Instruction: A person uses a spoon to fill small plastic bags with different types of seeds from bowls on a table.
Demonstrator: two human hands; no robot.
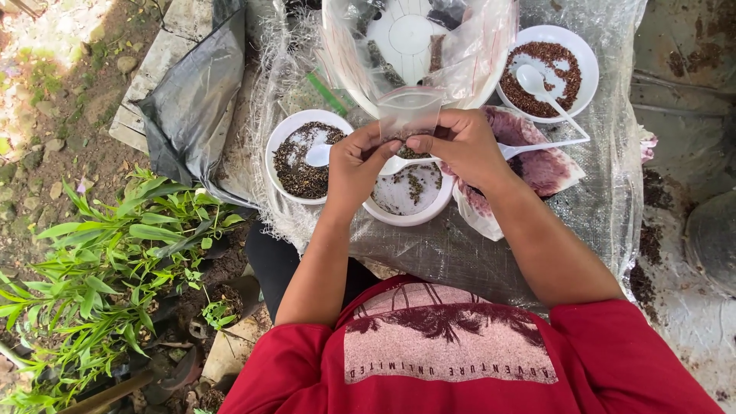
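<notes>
Both hands' fingers (387, 144) pinch a small clear bag (411, 111), seemingly holding seeds.

White bowls (285, 132) hold dark brown seeds (295, 172); the shirt (452, 360) is red.

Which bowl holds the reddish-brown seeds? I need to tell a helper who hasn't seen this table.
Start from the clear plastic sheet covering the table. Go to its far right corner, beyond the right hand. There sits a round white bowl of reddish-brown seeds; it alone holds red grains, with a white plastic spoon resting in it.
</notes>
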